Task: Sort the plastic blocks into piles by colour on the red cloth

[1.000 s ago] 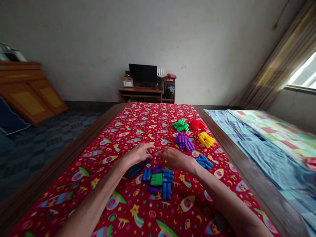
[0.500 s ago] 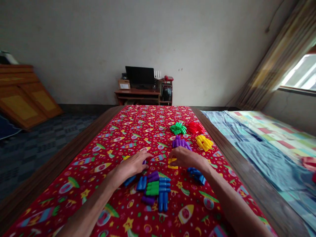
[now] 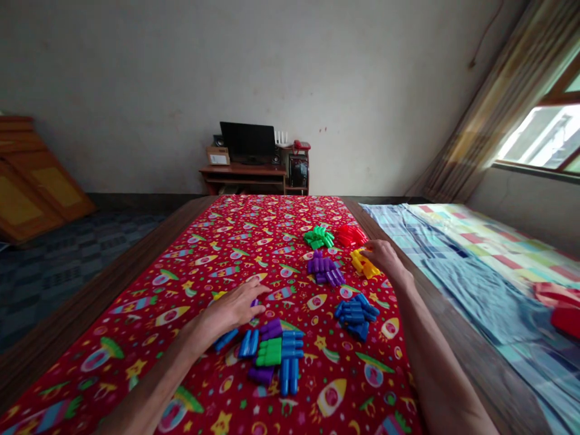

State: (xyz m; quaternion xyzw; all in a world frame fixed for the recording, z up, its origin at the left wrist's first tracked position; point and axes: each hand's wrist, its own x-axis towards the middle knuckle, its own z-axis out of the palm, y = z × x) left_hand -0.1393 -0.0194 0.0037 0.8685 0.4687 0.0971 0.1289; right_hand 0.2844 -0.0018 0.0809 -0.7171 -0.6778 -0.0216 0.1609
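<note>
My left hand (image 3: 238,304) is low over the cloth at left of centre, fingers apart. Part of a yellow block (image 3: 219,296) and a bit of a purple block (image 3: 254,302) peek out around it; the rest is hidden. My right hand (image 3: 384,257) reaches to the yellow block pile (image 3: 365,264), its fingers closed on a yellow block at the pile's edge. Below the left hand lie loose toy building blocks: a green block (image 3: 269,352), a purple block (image 3: 271,328), a blue block (image 3: 289,376) and several others, touching or close together.
Sorted piles stand on the right: green blocks (image 3: 319,237), red blocks (image 3: 350,235), purple blocks (image 3: 324,269) and blue blocks (image 3: 356,316). A red patterned cloth (image 3: 254,241) covers the table. A bed (image 3: 480,290) adjoins at right; a desk with a monitor (image 3: 248,143) is beyond.
My right hand has moved right and away from me, to the yellow pile; the yellow block formerly under it has left that spot. The left hand stays by the same blocks. The view has shifted slightly.
</note>
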